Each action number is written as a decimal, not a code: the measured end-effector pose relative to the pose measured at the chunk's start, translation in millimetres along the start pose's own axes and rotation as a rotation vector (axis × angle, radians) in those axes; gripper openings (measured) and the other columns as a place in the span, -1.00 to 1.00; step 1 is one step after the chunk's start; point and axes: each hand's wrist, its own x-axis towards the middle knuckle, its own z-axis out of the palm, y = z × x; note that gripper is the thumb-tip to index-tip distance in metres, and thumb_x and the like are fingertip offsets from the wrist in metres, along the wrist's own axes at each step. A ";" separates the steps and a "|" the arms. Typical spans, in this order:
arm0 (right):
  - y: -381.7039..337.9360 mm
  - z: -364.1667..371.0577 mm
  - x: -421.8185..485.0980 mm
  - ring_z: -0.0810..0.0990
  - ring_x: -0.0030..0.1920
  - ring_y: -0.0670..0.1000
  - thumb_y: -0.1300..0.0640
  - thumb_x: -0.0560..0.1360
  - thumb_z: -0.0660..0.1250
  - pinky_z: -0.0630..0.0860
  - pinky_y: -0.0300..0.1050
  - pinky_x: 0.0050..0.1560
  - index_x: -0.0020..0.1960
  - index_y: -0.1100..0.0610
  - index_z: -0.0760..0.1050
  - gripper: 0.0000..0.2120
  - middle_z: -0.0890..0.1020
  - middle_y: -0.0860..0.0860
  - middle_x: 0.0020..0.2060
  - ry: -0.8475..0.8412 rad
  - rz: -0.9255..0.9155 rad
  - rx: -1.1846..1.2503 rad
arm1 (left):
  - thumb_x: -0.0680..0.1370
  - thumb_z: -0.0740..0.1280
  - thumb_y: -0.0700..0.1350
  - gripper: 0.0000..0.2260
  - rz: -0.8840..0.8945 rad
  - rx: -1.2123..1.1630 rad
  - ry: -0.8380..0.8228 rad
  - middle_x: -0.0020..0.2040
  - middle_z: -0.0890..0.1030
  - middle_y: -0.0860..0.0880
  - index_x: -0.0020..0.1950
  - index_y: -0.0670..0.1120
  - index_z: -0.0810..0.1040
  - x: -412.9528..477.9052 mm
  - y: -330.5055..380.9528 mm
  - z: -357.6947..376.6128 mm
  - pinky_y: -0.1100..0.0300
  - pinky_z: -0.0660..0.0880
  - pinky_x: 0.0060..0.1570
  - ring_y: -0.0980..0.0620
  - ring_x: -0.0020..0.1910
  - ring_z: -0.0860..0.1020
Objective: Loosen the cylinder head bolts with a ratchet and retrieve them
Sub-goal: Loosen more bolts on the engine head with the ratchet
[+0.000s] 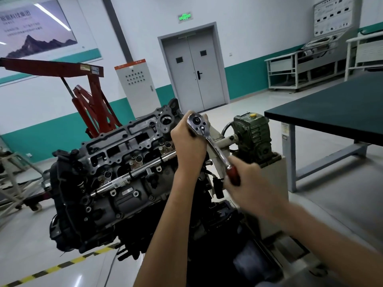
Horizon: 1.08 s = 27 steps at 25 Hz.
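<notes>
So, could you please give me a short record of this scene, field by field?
tool: ratchet, chrome head, red handle
left hand: curled round the ratchet's head end
right hand: grips the red handle, blurred
socket end: hidden by the left hand
workpiece: cylinder head, on an engine tilted on a stand
behind: red hoist
to the right: green gearbox, dark table

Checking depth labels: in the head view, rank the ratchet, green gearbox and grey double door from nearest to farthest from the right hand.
1. Ratchet: red handle gripped by the right hand.
2. Green gearbox: just beyond the hand.
3. Grey double door: back wall.
</notes>
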 end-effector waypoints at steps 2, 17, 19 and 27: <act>-22.7 26.4 -10.0 0.52 -0.44 -0.18 0.28 0.38 0.33 0.40 -0.46 -0.40 -0.14 0.08 0.39 -0.84 0.48 -0.08 -0.46 0.107 0.036 0.170 | 0.50 0.34 -0.38 -0.67 -0.045 -0.050 0.027 -0.48 0.31 0.13 -0.37 -0.12 0.32 1.1 -0.2 4.6 0.44 0.20 -0.43 0.21 -0.49 0.25; 19.6 -31.7 19.6 0.47 -0.48 -0.16 0.28 0.43 0.32 0.38 -0.36 -0.47 -0.16 0.02 0.35 -0.79 0.45 -0.09 -0.44 -0.102 -0.092 -0.076 | 0.42 0.35 -0.43 -0.52 0.024 0.050 -0.104 -0.52 0.32 0.16 -0.39 0.10 0.28 4.3 -2.8 -7.1 0.42 0.18 -0.43 0.20 -0.50 0.27; 2.6 2.5 -1.6 0.47 -0.46 -0.09 0.24 0.41 0.32 0.41 -0.33 -0.43 -0.16 0.09 0.38 -0.88 0.48 -0.03 -0.47 0.013 -0.006 0.046 | 0.43 0.36 -0.42 -0.55 0.015 0.020 -0.047 -0.48 0.32 0.18 -0.35 0.10 0.29 -1.2 -1.1 -0.8 0.43 0.20 -0.41 0.22 -0.49 0.29; 13.7 -25.9 18.8 0.47 -0.45 -0.06 0.29 0.41 0.30 0.45 -0.29 -0.38 -0.08 0.19 0.46 -0.90 0.49 -0.01 -0.43 -0.118 -0.095 -0.039 | 0.39 0.35 -0.40 -0.57 -0.036 0.055 -0.144 -0.55 0.28 0.12 -0.50 0.01 0.28 11.6 -2.6 -8.2 0.29 0.21 -0.48 0.21 -0.52 0.21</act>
